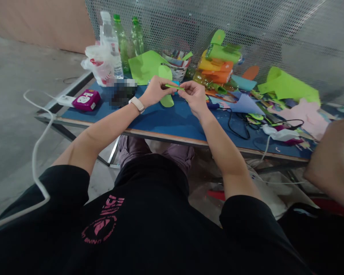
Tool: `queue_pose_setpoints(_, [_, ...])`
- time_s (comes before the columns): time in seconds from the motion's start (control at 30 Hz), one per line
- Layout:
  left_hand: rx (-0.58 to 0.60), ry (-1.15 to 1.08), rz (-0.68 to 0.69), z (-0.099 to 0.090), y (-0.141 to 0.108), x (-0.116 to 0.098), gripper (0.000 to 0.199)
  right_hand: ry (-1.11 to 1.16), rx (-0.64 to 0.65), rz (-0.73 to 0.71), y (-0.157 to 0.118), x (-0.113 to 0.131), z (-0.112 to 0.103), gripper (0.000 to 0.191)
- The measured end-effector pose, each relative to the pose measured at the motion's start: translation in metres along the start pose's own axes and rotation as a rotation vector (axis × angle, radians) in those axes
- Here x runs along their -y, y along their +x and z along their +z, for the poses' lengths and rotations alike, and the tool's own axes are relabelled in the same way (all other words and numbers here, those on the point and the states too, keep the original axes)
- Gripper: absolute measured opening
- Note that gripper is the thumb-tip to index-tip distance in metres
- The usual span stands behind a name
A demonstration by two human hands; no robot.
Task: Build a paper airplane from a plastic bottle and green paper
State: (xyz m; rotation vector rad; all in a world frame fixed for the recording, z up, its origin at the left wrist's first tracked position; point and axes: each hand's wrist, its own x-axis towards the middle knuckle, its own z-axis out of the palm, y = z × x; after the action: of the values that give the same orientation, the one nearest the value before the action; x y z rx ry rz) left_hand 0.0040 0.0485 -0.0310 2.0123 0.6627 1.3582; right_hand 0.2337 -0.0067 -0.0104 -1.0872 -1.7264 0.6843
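Note:
Both my hands meet above the blue tabletop and pinch a narrow green paper strip (174, 87) between them. My left hand (155, 91), with a pale watch band on its wrist, has closed fingers on the strip's left end. At the other end, my right hand (195, 95) grips it with thumb and fingertips. Just behind and below my hands are rounded light-green paper pieces (167, 101). A small bright blue item (176, 83) shows partly behind the strip; its kind is hidden.
Bottles (120, 38) and a bagged cup (99, 67) stand back left, near a purple packet (86, 100). A large green sheet (145, 67) lies behind my hands. Paper-wrapped bottles (218, 65), paper scraps (301, 114) and cables (237, 131) crowd the right. Another person's arm (332, 164) is far right.

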Motion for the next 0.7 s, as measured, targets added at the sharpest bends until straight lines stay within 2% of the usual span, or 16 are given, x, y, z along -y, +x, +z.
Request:
queue_pose_setpoints(0.23, [0.021, 0.041, -0.006, 0.0, -0.001, -0.009, 0.041, 0.023, -0.021, 0.005, 0.005, -0.005, -0.001, 0.077])
queue_pose_setpoints(0.53, [0.001, 0.01, -0.011, -0.002, 0.001, 0.002, 0.023, 0.009, -0.074, 0.01, 0.005, -0.006, -0.001, 0.079])
queue_pose_setpoints(0.7, [-0.029, 0.014, -0.013, 0.0, -0.001, -0.005, 0.023, -0.007, -0.064, 0.029, 0.003, -0.003, -0.002, 0.077])
